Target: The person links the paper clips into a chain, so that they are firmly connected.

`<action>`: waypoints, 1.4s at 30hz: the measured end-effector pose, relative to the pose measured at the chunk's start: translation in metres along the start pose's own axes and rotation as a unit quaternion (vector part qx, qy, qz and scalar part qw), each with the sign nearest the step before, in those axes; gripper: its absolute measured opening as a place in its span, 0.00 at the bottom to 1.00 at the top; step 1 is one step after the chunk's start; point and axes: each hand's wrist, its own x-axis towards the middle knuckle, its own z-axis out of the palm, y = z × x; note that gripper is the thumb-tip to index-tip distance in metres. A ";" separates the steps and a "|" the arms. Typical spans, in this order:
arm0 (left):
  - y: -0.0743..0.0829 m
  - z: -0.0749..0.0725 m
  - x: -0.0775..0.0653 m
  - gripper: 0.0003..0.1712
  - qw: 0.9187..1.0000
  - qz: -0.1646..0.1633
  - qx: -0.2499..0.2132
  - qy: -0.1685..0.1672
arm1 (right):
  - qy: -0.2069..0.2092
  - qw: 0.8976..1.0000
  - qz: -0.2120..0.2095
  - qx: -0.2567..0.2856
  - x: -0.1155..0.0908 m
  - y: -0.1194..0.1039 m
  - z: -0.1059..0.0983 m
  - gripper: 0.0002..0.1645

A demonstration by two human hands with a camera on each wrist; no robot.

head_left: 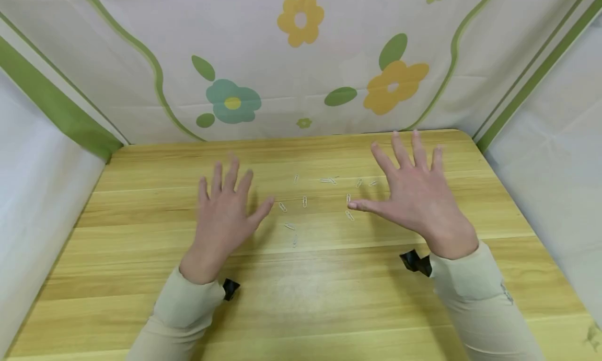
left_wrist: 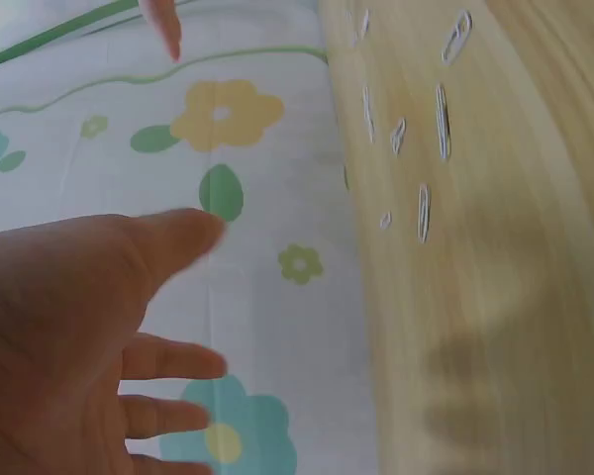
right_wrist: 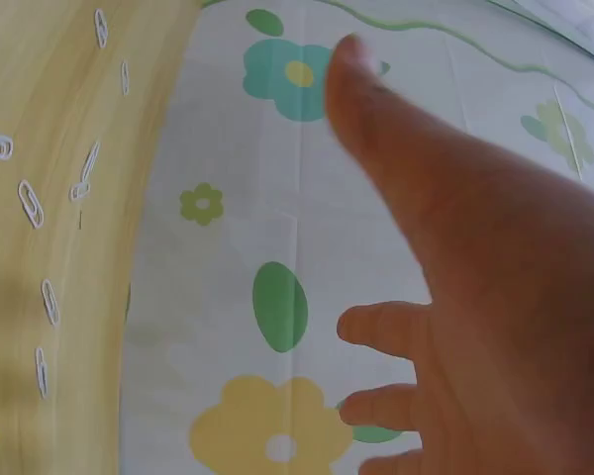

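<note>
Pale greenish-beige sleeves [head_left: 475, 282] come up from the lower edge of the head view, with small black pieces [head_left: 416, 263] jutting from the inner side of each cuff. From the left cuff reaches the left hand [head_left: 223, 220], back upward, its fingers straight and spread wide, thumb out to the side, gripping nothing. Opposite it, the right hand [head_left: 418, 199] is fanned even wider, likewise gripping nothing. Both hang above the wood-grain table [head_left: 320, 298], their shadows falling on it.

Between the hands lie the paper clips [head_left: 304, 201], loosely scattered over the middle of the table. They are thin, whitish wire loops, long and narrow with rounded ends, and they point every which way (a few look like bare slivers from the wrist cameras). Most lie singly; toward the far edge, some overlapping clips [head_left: 333, 181] make a small tangle, though their exact number is hard to tell. In the head view, the right thumb's tip covers the near end of one clip [head_left: 348, 197], while the left thumb points toward a slanted clip [head_left: 282, 207] just beside it. Behind the table hangs a white cloth [head_left: 301, 73] printed with orange and teal flowers and green leaves
</note>
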 end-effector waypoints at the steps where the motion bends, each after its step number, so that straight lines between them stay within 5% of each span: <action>1: 0.001 0.001 -0.002 0.42 1.000 0.018 -0.008 0.003 | 0.001 1.000 -0.009 0.008 0.000 0.000 0.001 0.74; 8: 0.011 0.030 -0.021 0.18 0.985 0.131 -0.107 0.017 | 0.049 0.992 -0.058 0.104 0.005 0.006 0.028 0.42; 14: 0.017 0.050 -0.031 0.11 0.972 0.182 -0.149 -0.024 | 0.045 0.964 -0.075 0.249 0.012 0.012 0.069 0.14; 23: 0.023 0.060 -0.035 0.10 0.967 0.188 -0.161 -0.057 | -0.034 0.945 -0.055 0.321 0.014 0.011 0.099 0.07; 31: 0.028 0.062 -0.034 0.06 0.963 0.187 -0.178 -0.080 | -0.048 0.949 -0.036 0.308 0.014 0.009 0.103 0.05; 42: 0.030 0.063 -0.026 0.06 0.949 0.117 -0.255 -0.141 | -0.064 0.952 -0.024 0.299 0.016 0.005 0.102 0.03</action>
